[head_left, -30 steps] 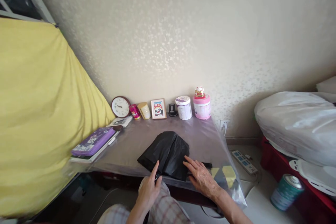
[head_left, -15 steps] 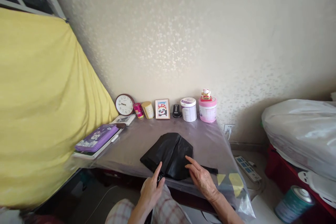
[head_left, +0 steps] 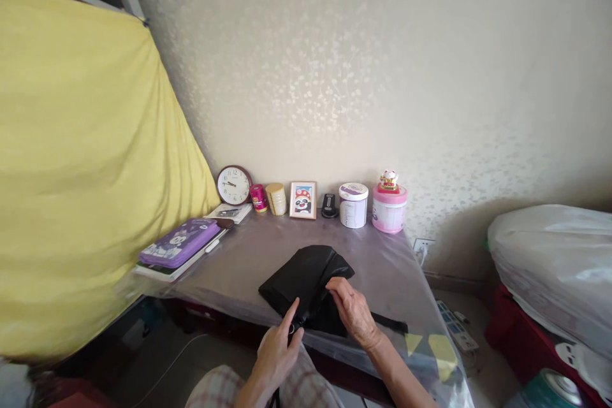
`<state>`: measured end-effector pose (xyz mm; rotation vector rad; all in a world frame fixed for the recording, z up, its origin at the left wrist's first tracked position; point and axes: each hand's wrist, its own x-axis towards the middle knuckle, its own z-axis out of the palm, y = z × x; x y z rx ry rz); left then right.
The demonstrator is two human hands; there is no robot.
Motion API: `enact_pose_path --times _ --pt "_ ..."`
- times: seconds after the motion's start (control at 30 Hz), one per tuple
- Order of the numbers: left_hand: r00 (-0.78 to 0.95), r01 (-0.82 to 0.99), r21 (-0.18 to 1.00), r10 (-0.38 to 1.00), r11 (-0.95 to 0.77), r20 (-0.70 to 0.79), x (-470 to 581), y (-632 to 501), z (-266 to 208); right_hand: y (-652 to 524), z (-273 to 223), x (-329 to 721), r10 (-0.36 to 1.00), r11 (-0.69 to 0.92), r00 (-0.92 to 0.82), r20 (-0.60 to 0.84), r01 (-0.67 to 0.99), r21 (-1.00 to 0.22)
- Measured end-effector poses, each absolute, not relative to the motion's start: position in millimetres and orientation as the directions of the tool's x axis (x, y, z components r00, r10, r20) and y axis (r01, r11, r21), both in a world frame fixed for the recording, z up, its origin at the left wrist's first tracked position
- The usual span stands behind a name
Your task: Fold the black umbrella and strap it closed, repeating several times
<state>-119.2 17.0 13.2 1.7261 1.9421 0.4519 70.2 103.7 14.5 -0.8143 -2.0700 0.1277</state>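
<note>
A black folding umbrella (head_left: 299, 277) lies with its loose canopy spread over the front of the table. My left hand (head_left: 277, 354) is closed around its handle end at the table edge, index finger stretched along the fabric; a small metal ring shows there. The fingers of my right hand (head_left: 352, 312) are pinched together on a fold at the canopy's right side. From beneath that hand a black strap (head_left: 391, 322) runs out to the right over the table. The handle itself is mostly hidden by my left hand.
Along the wall stand a round clock (head_left: 234, 185), a pink can (head_left: 259, 198), a yellow-lidded jar (head_left: 276, 199), a framed panda picture (head_left: 303, 199) and two tubs (head_left: 353, 207). A purple case (head_left: 179, 243) lies left on the plastic-covered table (head_left: 239, 264). A power strip (head_left: 456, 325) is on the floor.
My right hand has moved slightly left and its fingers have closed on the canopy, folding the right panel over to the left. My left hand keeps its hold. The view has shifted a little.
</note>
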Motion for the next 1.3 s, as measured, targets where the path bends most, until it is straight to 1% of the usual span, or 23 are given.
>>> enact_pose_path --times 0.1,0.13,0.2,0.27,0.33,0.43,0.5,0.6,0.77,0.83,0.93,1.1,1.2,1.3 --pt "-0.025 0.631 0.760 0.983 0.157 -0.183 -125.6 17.3 13.5 104.3 24.7 68.3 0.573 0.796 -0.417 0.706 0.488 -0.357" --pt "-0.012 0.570 0.806 0.983 0.156 -0.182 -127.7 17.5 13.5 103.9 27.9 69.7 0.568 0.803 -0.439 0.697 0.480 -0.352" --pt "-0.006 0.508 0.848 0.985 0.152 -0.173 -132.1 18.1 14.3 102.7 32.1 75.4 0.558 0.818 -0.502 0.661 0.468 -0.336" --pt "-0.018 0.543 0.828 0.987 0.143 -0.159 -136.3 18.8 16.5 102.0 32.2 84.2 0.550 0.826 -0.563 0.617 0.474 -0.304" --pt "-0.030 0.620 0.777 0.993 0.110 -0.117 -140.1 19.4 19.9 101.9 29.1 94.0 0.557 0.821 -0.589 0.586 0.499 -0.279" --pt "-0.023 0.706 0.707 0.999 0.046 -0.042 -144.1 20.5 24.9 102.7 23.9 105.4 0.598 0.785 -0.554 0.579 0.548 -0.287" --pt "-0.019 0.722 0.690 0.999 0.045 -0.044 -145.2 21.2 26.4 103.1 22.9 108.3 0.617 0.768 -0.524 0.587 0.563 -0.305" --pt "-0.038 0.714 0.696 0.997 0.077 -0.071 -145.0 21.3 26.2 104.7 25.4 105.0 0.615 0.775 -0.518 0.595 0.538 -0.332" --pt "-0.036 0.708 0.703 0.998 0.057 -0.044 -144.9 19.0 27.3 115.1 36.2 89.6 0.575 0.809 -0.511 0.639 0.474 -0.349" --pt "-0.033 0.704 0.709 0.999 0.040 -0.024 -145.5 18.1 29.4 121.0 42.8 82.6 0.552 0.822 -0.500 0.668 0.464 -0.331" --pt "-0.039 0.664 0.748 0.999 0.022 0.006 -146.6 16.7 31.4 128.3 54.7 72.2 0.514 0.841 -0.505 0.693 0.454 -0.293" --pt "-0.051 0.576 0.815 0.998 0.054 -0.030 -148.5 14.6 25.4 135.2 68.9 54.8 0.457 0.874 -0.552 0.698 0.425 -0.235" --pt "-0.024 0.574 0.818 0.999 0.040 -0.032 -149.1 14.8 16.0 140.7 66.9 44.6 0.435 0.883 -0.580 0.689 0.424 -0.201" --pt "-0.013 0.605 0.794 0.998 0.051 -0.054 -148.0 15.9 5.9 148.1 59.2 35.7 0.429 0.886 -0.601 0.675 0.424 -0.185"
